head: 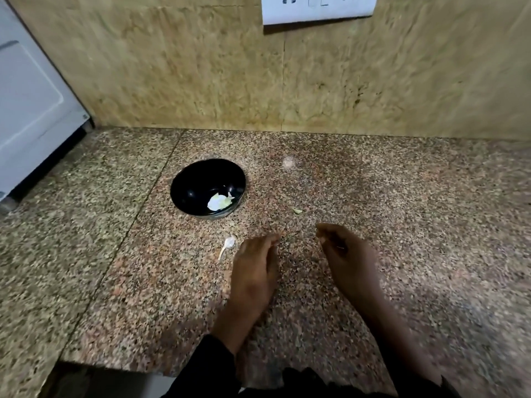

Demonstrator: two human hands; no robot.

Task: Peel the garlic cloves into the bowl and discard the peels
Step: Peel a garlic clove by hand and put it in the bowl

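Speckled granite tabletop (373, 196) w/ a seam line running diagonally on the left. Black bowl (184, 191) sits on it toward the back-left. Near the bowl, front side, an unpeeled garlic clove (229, 243) w/ a thin tail. Small greenish scrap (297, 210) lies right of the bowl, apart from it. Faint pale smudge (288, 162) further back.

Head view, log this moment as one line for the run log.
hands: left open, right curled, contents unclear | black bowl: pale pieces inside | counter: peel scrap beside left hand
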